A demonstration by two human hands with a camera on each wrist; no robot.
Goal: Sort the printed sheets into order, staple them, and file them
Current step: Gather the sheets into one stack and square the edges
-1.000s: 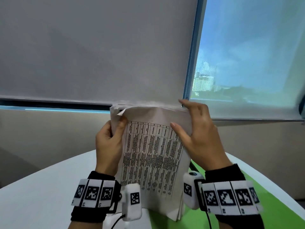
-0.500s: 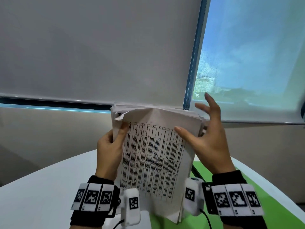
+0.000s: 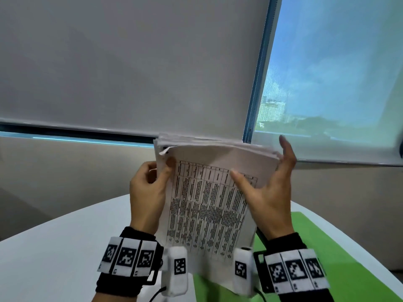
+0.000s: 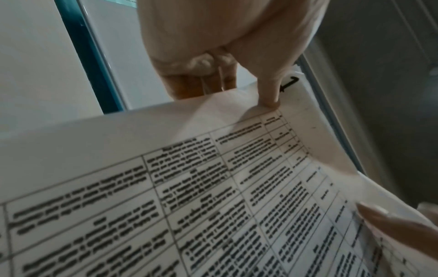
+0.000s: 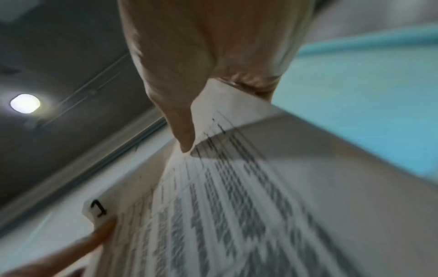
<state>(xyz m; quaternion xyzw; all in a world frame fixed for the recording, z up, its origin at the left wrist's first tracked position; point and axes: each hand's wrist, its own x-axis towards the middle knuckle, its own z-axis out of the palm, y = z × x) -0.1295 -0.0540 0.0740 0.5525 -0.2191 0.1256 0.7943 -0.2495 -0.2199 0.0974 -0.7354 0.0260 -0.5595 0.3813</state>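
The print on the stack of printed sheets (image 3: pixel 207 205) is a ruled table of dark text, but the words are too blurred to read in any view, and the right-wrist view is smeared all over. The bottom edge of the stack drops behind the white wrist cameras (image 3: pixel 177 270), so where it ends against the table (image 3: pixel 54 247) cannot be made out; the stack stands nearly upright between the two hands, over the white table and the green mat (image 3: pixel 340 253). A small black handwritten mark (image 4: pixel 288 84) sits at the stack's top corner beside the left thumb; it is too small to read with certainty. The left hand (image 3: pixel 148 192) grips the left edge of the stack near that corner, its thumb pressed on the front page and its fingers curled round the back, mostly hidden by paper. The right hand (image 3: pixel 269 192) holds the right edge more loosely: its thumb lies across the front sheet near the top of the table print, while its fingers stretch upward behind the fanned top corner, one fingertip standing clear above the paper. How firmly those hidden fingers bear on the back pages I cannot tell. Both wrists are raised from the table with palms turned inward toward each other, black bands with checkered markers (image 3: pixel 128 257) around them. Behind are a grey roller blind (image 3: pixel 130 62) and a window (image 3: pixel 338 73) with hazy buildings.
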